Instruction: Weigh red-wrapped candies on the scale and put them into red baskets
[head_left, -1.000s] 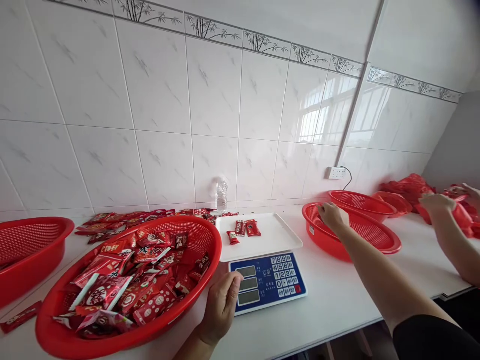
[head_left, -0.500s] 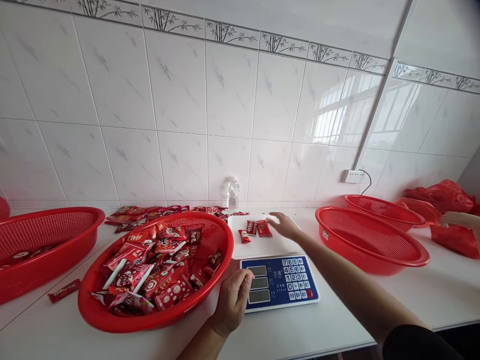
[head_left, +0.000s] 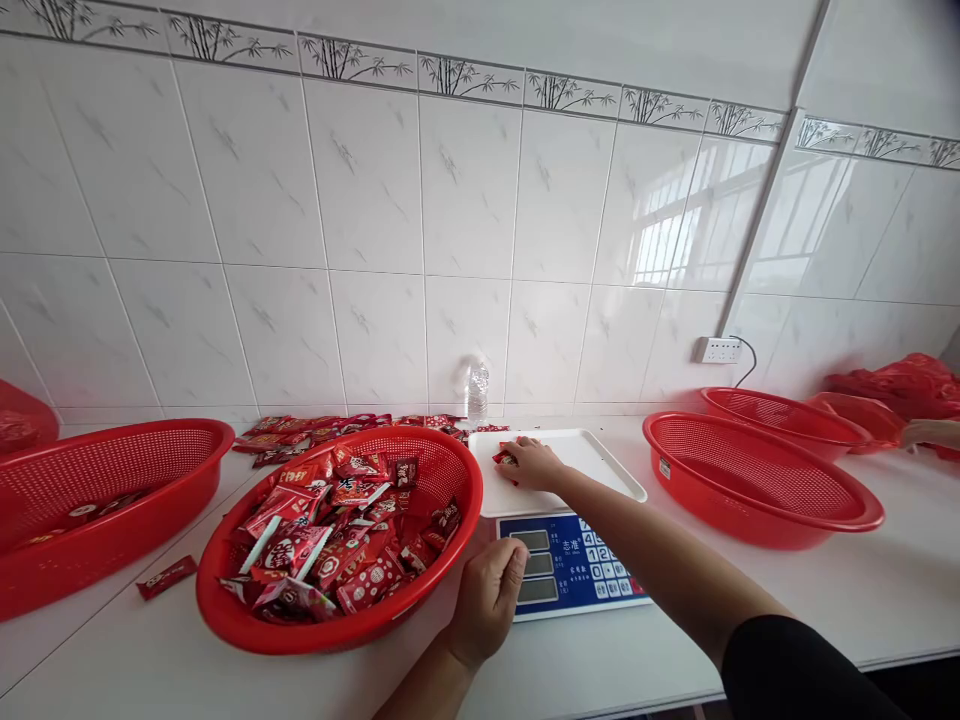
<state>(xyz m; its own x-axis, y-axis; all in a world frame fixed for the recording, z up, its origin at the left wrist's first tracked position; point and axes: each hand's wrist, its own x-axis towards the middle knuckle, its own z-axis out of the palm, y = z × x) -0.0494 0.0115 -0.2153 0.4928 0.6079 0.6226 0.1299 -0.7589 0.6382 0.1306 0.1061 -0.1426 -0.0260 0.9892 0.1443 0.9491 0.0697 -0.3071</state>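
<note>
My left hand (head_left: 491, 600) is curled into a fist at the left edge of an electronic scale (head_left: 570, 560), with nothing showing in it. Over the scale's white tray (head_left: 600, 470), my right hand (head_left: 531, 463) closes its fingers around small red snack packets (head_left: 505, 457). Most of those packets are hidden under the hand. To the left of the scale, a red perforated basket (head_left: 472, 500) holds many red and pink wrapped snacks (head_left: 330, 540). My right forearm covers part of the scale's keypad.
Another red basket (head_left: 210, 450) stands at far left, a loose packet (head_left: 166, 578) near it. More packets (head_left: 300, 435) and a clear bottle (head_left: 477, 392) line the wall. Red baskets (head_left: 765, 490), red bags (head_left: 900, 385) and another person's hand (head_left: 930, 433) are at right.
My right hand has moved left and down onto the packets on the tray and closed its fingers around them. My left fist keeps its place by the scale. The view has shifted slightly.
</note>
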